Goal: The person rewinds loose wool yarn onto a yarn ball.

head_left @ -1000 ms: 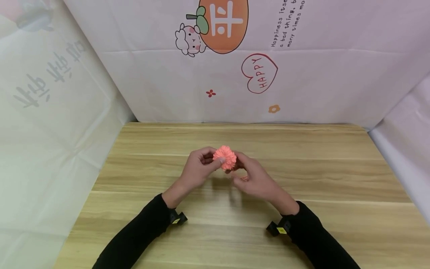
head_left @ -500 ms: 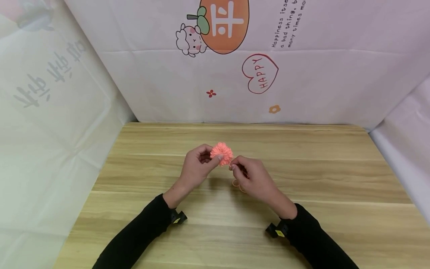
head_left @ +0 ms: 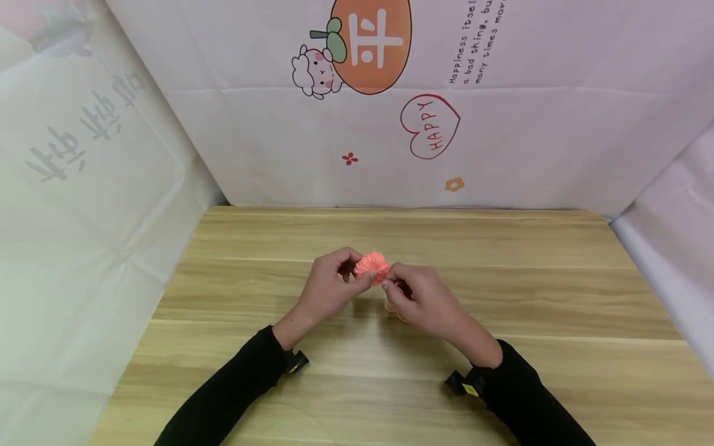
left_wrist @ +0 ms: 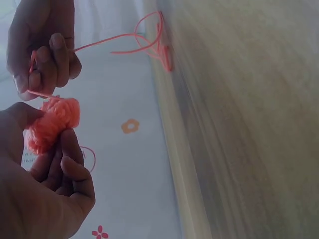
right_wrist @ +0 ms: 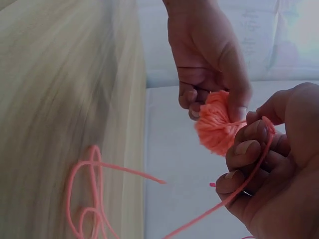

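Note:
A round, ribbed bundle of coral yarn (head_left: 370, 265) is held above the table by my left hand (head_left: 326, 282), thumb on its near face and fingers behind. In the left wrist view the yarn bundle (left_wrist: 54, 122) bulges between thumb and fingers. My right hand (head_left: 426, 300), at the bundle's right edge, pinches a coral yarn strand (right_wrist: 249, 177) between thumb and forefinger. That strand runs from the bundle across the right fingers and hangs down to a loose tail. The tail's loops (right_wrist: 92, 199) show below the right hand.
The wood-grain table (head_left: 502, 396) spreads under both arms. Behind it stands a white printed cloth (head_left: 268, 148), with another white cloth (head_left: 111, 248) along the left. Dark sleeves carry a small wrist camera (head_left: 465, 384) on each arm.
The right hand first let its fingers spread near the bundle, then closed on the strand and drew it right; now it is back against the bundle. The bundle has tilted in the left hand.

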The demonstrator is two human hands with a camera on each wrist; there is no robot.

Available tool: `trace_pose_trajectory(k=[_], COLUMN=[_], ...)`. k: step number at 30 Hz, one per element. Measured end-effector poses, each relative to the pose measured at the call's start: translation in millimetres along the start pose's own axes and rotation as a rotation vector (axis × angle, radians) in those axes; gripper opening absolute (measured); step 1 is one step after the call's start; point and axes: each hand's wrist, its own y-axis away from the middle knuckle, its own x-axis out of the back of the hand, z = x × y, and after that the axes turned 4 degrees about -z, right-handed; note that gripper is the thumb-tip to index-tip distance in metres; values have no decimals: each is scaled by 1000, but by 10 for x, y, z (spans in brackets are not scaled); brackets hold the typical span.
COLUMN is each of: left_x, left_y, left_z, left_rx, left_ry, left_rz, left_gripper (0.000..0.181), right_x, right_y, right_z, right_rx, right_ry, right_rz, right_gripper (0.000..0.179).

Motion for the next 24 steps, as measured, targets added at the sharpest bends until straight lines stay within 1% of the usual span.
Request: trace_pose_trajectory(k=[3, 5, 11, 14, 16, 20, 22, 24], left_x=[-13, -19, -42, -58, -60, -33, -16, -9], left_y=[-1, -4, -4, -4, -3, 6, 11, 11], left_z=[-37, -35, -48, -43, -12, 122, 198, 246], left_rx=[-10, -22, -28, -46, -56, -84, -113, -154], left_ry=[-13, -27, -54, -59, -66, -81, -71, -41], left_rz=[-60, -89, -144, -183, -223, -293, -307, -316], left_gripper=[9, 9, 14, 15, 15, 14, 14, 15], right_x=[35, 56, 112, 134, 148, 166, 169, 170], right_y=[11, 15, 20, 19, 18, 15, 13, 11], right_z=[-32, -45, -28, -9, -1, 12, 26, 44], right_rx=[-1, 1, 33, 50, 54, 52, 48, 48], right_ry=[-8, -8, -8, -18, -23, -38, -47, -50], right_rz=[4, 15, 25, 31, 42, 53, 55, 56], right_gripper=[17, 18, 18, 19, 19, 16, 16, 16])
